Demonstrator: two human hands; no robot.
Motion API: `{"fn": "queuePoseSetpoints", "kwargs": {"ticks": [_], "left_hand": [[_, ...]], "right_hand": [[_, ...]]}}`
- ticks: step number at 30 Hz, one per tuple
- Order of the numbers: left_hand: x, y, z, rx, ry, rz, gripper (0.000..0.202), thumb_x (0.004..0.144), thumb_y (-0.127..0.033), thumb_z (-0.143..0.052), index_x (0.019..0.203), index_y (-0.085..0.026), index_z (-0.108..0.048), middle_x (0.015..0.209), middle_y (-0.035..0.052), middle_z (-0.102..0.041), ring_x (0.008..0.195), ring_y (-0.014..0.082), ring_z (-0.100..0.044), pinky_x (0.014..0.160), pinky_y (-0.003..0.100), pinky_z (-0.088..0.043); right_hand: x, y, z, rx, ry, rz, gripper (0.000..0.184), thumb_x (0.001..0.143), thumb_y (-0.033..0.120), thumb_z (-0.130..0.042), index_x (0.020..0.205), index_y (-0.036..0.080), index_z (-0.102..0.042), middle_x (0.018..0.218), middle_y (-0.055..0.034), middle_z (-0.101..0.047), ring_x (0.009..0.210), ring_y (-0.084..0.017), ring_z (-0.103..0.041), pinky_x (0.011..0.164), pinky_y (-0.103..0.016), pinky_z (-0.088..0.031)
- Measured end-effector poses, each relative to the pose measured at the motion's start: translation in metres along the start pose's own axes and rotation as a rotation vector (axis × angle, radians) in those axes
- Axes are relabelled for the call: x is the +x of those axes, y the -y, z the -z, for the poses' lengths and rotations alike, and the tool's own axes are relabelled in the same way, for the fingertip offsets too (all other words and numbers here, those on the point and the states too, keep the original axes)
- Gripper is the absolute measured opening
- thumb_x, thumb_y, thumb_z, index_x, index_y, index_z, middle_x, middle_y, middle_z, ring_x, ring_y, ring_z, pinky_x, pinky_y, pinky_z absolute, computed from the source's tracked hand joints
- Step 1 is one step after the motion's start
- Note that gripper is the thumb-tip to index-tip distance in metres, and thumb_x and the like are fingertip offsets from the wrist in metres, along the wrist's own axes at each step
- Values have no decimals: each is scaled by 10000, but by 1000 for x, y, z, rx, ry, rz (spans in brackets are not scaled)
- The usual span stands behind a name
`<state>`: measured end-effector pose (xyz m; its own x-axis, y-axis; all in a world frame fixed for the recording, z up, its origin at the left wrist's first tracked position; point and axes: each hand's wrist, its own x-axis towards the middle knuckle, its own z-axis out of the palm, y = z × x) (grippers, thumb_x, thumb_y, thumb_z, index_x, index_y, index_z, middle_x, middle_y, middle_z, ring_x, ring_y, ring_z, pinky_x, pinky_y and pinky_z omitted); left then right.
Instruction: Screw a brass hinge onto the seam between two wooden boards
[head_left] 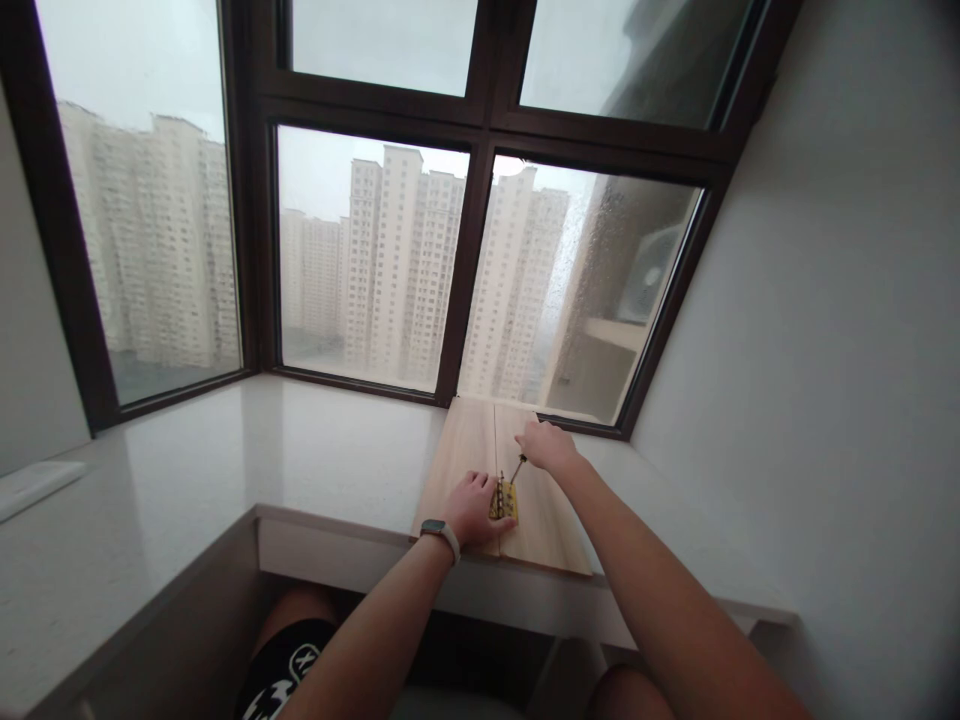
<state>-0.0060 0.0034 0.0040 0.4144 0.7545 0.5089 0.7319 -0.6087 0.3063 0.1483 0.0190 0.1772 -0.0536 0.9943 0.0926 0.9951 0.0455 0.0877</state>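
Note:
Two pale wooden boards (541,530) lie side by side, with a thin seam between them. A brass-coloured hinge (508,502) rests across that seam, its leaves spread flat. My left hand (472,506) holds the hinge against the wood, thumb at the near edge and fingers at the far left. In my closed right hand (550,445) is a screwdriver (517,468), tilted, its shaft reaching down to the hinge's far right part. My fist covers the handle. Whether a screw sits under the tip is too small to tell.
The boards lie on a white windowsill counter (337,460) whose front edge drops away near my knees. Dark window frames (360,113) stand behind, and a white wall (825,350) rises at the right. A flat white object (41,487) lies far left.

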Motion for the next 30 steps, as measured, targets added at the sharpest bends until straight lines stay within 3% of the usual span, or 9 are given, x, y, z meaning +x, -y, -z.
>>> {"fn": "queuePoseSetpoints", "kwargs": {"ticks": [7, 11, 17, 20, 25, 30], "left_hand": [[0, 1, -1, -1, -1, 4, 741, 768, -730, -619, 1300, -224, -525, 1247, 123, -599, 1199, 339, -494, 1038, 449, -386], [0, 1, -1, 0, 7, 3, 749, 770, -728, -621, 1313, -221, -520, 1245, 123, -601, 1197, 338, -496, 1037, 445, -390], [1, 0, -1, 15, 24, 17, 754, 766, -729, -624, 1315, -222, -525, 1262, 126, -594, 1205, 344, -485, 1048, 456, -380], [0, 0, -1, 13, 24, 12, 748, 770, -724, -621, 1314, -219, -525, 1263, 127, -593, 1206, 341, -483, 1048, 452, -378], [0, -1, 0, 10, 14, 6, 739, 770, -720, -627, 1306, -221, -532, 1246, 121, -604, 1193, 337, -498, 1045, 450, -384], [-1, 0, 0, 9, 10, 4, 755, 768, -726, -626, 1323, -226, -522, 1257, 122, -603, 1201, 340, -499, 1046, 458, -386]], "right_hand": [[15, -3, -11, 2, -39, 71, 354, 934, 402, -579, 1222, 196, -586, 1190, -161, -693, 1098, -286, -663, 872, -357, -488], [19, -5, -14, 25, -37, 82, 373, 905, 391, -625, 1206, 173, -590, 1177, -173, -694, 1090, -280, -667, 865, -333, -483], [13, -5, -12, 43, -64, -27, 532, 970, 572, -478, 1212, 125, -634, 1232, -241, -665, 1147, -299, -647, 908, -350, -474], [12, -6, -11, 50, -77, -61, 544, 994, 568, -421, 1191, 122, -663, 1224, -250, -669, 1153, -292, -647, 925, -348, -467], [19, -9, -14, 41, -36, -18, 429, 975, 477, -505, 1181, 134, -661, 1208, -228, -683, 1124, -279, -656, 894, -332, -470], [24, -9, -13, 41, 11, 98, 255, 942, 366, -582, 1136, 211, -643, 1129, -134, -721, 1040, -243, -670, 816, -298, -462]]}}
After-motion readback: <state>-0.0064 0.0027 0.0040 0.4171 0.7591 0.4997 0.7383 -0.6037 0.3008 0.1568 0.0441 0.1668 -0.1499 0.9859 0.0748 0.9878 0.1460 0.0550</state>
